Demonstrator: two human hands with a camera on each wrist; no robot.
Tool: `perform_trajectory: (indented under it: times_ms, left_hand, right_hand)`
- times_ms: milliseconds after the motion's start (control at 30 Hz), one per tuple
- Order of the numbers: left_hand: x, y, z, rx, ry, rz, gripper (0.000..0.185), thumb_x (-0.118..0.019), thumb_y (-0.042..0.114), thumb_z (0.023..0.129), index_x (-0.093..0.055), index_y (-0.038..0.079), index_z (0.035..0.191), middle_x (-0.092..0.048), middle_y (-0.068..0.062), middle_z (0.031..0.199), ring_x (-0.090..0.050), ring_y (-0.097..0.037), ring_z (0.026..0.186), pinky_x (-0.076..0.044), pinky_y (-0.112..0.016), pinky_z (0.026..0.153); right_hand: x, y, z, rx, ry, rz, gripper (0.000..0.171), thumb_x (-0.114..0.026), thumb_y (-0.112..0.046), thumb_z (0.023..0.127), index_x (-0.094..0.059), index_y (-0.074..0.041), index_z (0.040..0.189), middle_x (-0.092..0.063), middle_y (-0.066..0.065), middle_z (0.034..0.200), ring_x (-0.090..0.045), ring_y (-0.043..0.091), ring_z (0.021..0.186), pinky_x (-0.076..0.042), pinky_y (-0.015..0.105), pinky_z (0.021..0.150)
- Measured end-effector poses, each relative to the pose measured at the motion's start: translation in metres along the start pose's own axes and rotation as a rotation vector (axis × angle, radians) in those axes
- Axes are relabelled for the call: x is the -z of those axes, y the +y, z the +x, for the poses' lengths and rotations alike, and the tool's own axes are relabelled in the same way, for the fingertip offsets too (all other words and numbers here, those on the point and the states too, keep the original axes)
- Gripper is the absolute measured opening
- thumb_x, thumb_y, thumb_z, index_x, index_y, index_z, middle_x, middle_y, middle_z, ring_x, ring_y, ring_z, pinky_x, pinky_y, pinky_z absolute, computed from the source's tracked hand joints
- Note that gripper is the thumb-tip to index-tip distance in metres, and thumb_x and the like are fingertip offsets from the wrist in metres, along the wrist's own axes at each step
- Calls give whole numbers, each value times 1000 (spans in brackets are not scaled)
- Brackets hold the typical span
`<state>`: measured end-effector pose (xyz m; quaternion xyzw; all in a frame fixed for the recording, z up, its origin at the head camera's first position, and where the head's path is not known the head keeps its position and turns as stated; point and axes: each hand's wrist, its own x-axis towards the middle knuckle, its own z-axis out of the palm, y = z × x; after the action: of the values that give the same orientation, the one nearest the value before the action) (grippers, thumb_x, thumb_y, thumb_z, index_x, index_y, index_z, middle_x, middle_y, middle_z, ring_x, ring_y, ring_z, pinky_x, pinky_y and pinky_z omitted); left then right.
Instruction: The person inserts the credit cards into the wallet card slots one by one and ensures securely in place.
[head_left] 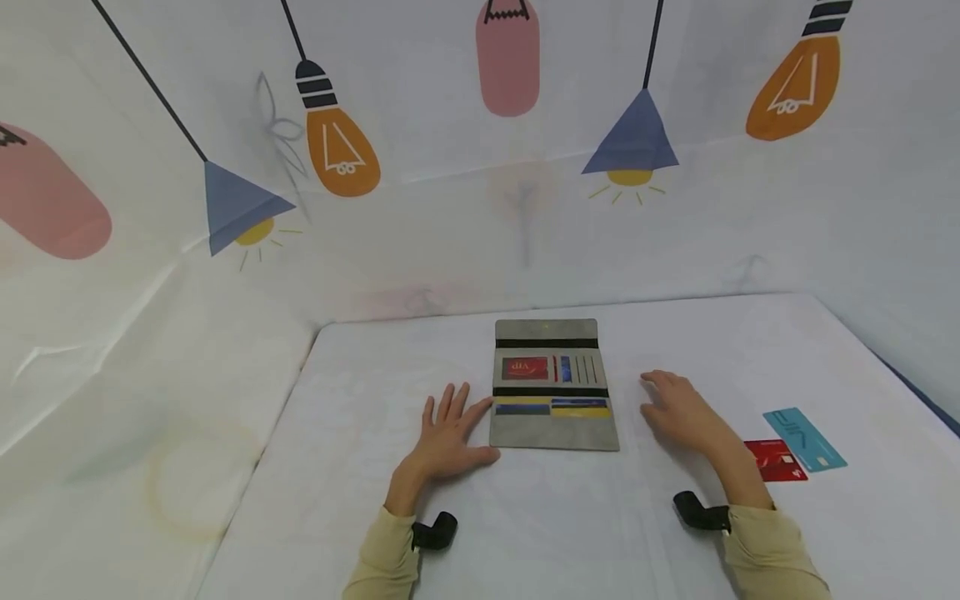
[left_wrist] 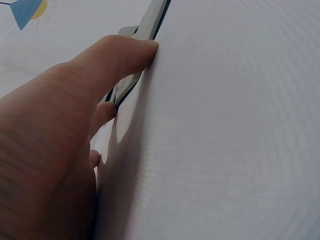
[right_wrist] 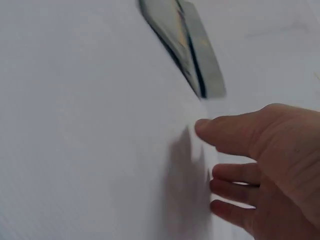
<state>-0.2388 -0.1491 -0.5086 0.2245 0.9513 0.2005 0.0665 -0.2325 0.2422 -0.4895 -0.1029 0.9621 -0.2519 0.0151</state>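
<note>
A grey wallet [head_left: 553,385] lies unfolded flat on the white table [head_left: 525,517], with a red card and several other cards in its slots. My left hand [head_left: 448,433] lies flat on the table at the wallet's left edge, fingers straight, thumb near the lower left corner. In the left wrist view the thumb [left_wrist: 117,57] touches the cloth beside the wallet [left_wrist: 150,25]. My right hand [head_left: 678,408] hovers just right of the wallet with fingers relaxed, holding nothing. The right wrist view shows those fingers [right_wrist: 235,130] apart from the wallet [right_wrist: 192,50].
A red card [head_left: 776,460] and a teal card [head_left: 804,438] lie on the table to the right of my right forearm. White backdrop walls printed with lamps and bulbs surround the table. The table's left edge [head_left: 255,467] drops off near my left arm.
</note>
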Motion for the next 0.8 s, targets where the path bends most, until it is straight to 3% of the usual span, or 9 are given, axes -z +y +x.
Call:
perform_trajectory:
  times_ms: [200, 433, 633, 800]
  left_hand:
    - [4, 0, 1, -7, 6, -5, 78, -65, 54, 87, -38, 23, 153, -14, -16, 165, -1, -39, 152, 1, -64, 116]
    - [10, -2, 0, 15, -6, 17, 79, -65, 54, 87, -37, 24, 154, -13, -15, 165, 1, -37, 152, 3, -63, 116]
    - [10, -5, 0, 19, -2, 21, 79, -65, 54, 86, -37, 23, 154, -13, -15, 165, 0, -37, 152, 3, -63, 116]
    - [8, -8, 0, 11, 0, 6, 80, -66, 54, 85, -38, 23, 153, -13, -16, 165, 0, -37, 152, 2, -63, 116]
  right_hand:
    - [31, 35, -14, -68, -4, 10, 54, -59, -12, 93, -42, 15, 137, -41, 42, 136, -36, 59, 126, -33, 70, 101]
    - [59, 65, -29, -182, 32, 55, 60, -57, -20, 98, -33, 10, 144, -29, 44, 143, -25, 62, 130, -27, 75, 100]
    - [66, 85, -43, -282, 63, -13, 66, -61, -21, 93, -31, 14, 140, -28, 47, 135, -24, 64, 122, -29, 77, 96]
    - [69, 95, -54, -439, -10, -26, 84, -66, -32, 89, -22, 19, 139, -19, 50, 127, -17, 66, 115, -36, 76, 90]
